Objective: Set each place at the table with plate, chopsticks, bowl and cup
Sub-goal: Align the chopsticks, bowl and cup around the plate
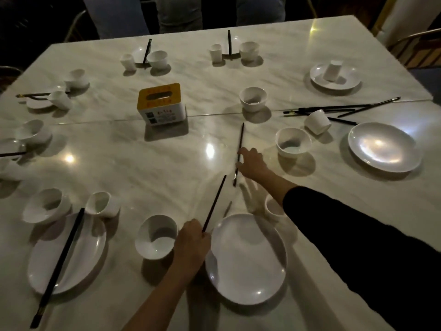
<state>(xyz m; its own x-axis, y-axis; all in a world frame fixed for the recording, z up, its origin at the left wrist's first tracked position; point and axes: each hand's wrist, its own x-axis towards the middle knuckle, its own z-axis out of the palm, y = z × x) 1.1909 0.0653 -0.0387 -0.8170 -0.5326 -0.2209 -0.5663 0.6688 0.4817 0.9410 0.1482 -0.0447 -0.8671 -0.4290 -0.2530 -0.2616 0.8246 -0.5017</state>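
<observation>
A thin dark chopstick, lower centre of the frame, is pinched at its near end by the left hand, just left of a round white plate. Above it, the right hand curls its fingers round a second dark chopstick over the pale marble table.

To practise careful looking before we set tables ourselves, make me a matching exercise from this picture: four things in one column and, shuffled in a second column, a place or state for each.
Column A
1. tissue box
2. far-right cup
3. left hand
4. near-left plate

Column B
a. has chopsticks lying across it
b. stands on a plate
c. yellow-topped, in the middle
d. grips a chopstick

Pairs: 1-c, 2-b, 3-d, 4-a
</observation>
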